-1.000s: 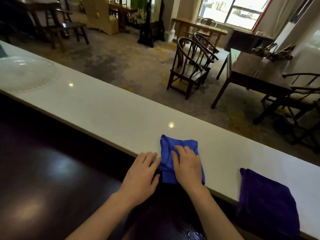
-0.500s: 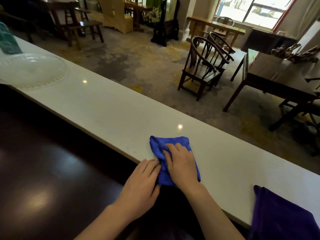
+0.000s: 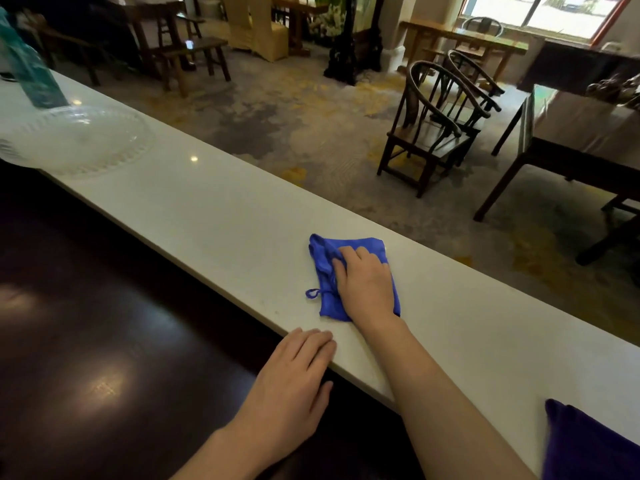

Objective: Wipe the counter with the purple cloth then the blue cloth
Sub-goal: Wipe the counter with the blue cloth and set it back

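Pressing blue cloth (image 3: 322, 265) onto the counter (image 3: 225, 220) under the right hand (image 3: 367, 289), fingers nearly straight, left hand (image 3: 294, 382) flat and empty at the near edge; purple cloth (image 3: 588, 445) lies aside, well right of those fingers, so the second wipe is judged underway, not finished.

Dim daylight from window (image 3: 540, 12), wide-angle edge warp.

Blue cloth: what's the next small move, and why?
Probably slide the blue cloth left along the counter. The right hand presses it flat on the white top, the left hand rests on the near edge, and bare counter stretches left toward the clear dish. The purple cloth lies set aside at the right.
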Tool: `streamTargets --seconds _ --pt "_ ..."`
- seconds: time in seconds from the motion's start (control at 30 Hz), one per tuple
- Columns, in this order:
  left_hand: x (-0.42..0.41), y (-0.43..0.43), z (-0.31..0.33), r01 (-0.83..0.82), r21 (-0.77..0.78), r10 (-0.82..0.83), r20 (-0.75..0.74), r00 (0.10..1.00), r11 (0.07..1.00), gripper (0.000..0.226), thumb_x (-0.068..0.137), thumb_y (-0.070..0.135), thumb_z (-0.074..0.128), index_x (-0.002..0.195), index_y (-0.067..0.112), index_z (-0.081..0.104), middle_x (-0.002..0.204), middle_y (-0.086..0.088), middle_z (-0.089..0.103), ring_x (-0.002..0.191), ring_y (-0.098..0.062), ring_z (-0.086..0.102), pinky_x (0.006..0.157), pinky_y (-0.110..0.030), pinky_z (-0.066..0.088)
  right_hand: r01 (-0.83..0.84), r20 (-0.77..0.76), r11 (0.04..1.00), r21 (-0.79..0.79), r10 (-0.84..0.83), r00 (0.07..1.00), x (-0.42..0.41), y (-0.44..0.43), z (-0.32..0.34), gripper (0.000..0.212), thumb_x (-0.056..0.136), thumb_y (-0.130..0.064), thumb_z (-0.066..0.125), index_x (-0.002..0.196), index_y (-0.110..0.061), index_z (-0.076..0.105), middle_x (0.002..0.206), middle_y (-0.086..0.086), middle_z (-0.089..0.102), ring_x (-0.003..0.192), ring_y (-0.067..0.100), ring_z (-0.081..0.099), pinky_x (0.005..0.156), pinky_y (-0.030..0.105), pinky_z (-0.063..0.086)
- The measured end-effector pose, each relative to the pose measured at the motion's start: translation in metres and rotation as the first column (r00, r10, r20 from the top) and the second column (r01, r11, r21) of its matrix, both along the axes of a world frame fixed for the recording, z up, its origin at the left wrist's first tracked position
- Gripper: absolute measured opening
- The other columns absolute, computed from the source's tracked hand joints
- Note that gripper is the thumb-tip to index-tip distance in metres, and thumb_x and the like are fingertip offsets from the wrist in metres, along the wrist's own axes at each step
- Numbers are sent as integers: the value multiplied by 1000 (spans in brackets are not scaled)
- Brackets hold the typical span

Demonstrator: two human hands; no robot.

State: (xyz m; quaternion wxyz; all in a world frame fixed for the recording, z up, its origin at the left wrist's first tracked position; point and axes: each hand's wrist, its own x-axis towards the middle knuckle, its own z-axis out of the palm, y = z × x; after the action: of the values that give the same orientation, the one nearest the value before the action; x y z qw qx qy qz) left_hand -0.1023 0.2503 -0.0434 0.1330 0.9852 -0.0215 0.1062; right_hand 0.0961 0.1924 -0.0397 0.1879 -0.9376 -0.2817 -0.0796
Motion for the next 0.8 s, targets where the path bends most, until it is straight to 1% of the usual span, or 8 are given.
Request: streamTargets --seconds 0.1,0.2,0.37,0.5,0.67,0.8 --pt "2 0 1 2 -9 -2 1 1000 1000 46 87 30 54 129 12 57 133 -1 56 124 -19 50 112 -39 34 24 2 1000 -1 -24 1000 8 3 -1 28 101 -35 40 113 -18 59 99 4 62 86 25 55 84 41 43" --pt "4 -1 2 -10 -14 10 11 1000 1000 44 86 32 56 126 13 58 130 0 57 119 -19 52 109 -36 37 40 12 999 8 -41 999 10 1 -3 28 101 -36 41 113 -20 60 98 3 62 85 23 55 83 39 43" --pt "9 -2 6 -21 -10 21 28 999 1000 38 83 33 58 116 15 60 121 2 59 110 -18 53 100 -32 40 76 29 997 17 -77 997 9 -4 -3 29 100 -35 43 114 -18 61 97 6 61 87 27 54 81 40 38" --pt "10 -2 9 -28 8 28 10 1000 1000 32 83 33 56 110 17 59 116 2 57 107 -20 53 96 -34 43 117 42 993 21 -118 992 9 -14 -4 27 99 -34 45 112 -17 62 96 8 61 87 30 54 78 40 36" --pt "10 -2 8 -21 4 21 1 1000 1000 32 83 35 57 110 18 58 119 2 56 112 -20 52 97 -33 44 190 55 982 14 -190 980 14 -37 -5 26 99 -34 46 109 -17 62 94 7 61 85 29 54 75 38 35" --pt "9 -4 3 -17 -27 17 1 1000 999 40 81 32 62 118 17 56 123 0 53 115 -22 50 102 -32 36 261 58 965 -3 -260 964 18 -66 -4 27 100 -35 44 109 -18 63 96 7 61 87 29 54 75 38 36"
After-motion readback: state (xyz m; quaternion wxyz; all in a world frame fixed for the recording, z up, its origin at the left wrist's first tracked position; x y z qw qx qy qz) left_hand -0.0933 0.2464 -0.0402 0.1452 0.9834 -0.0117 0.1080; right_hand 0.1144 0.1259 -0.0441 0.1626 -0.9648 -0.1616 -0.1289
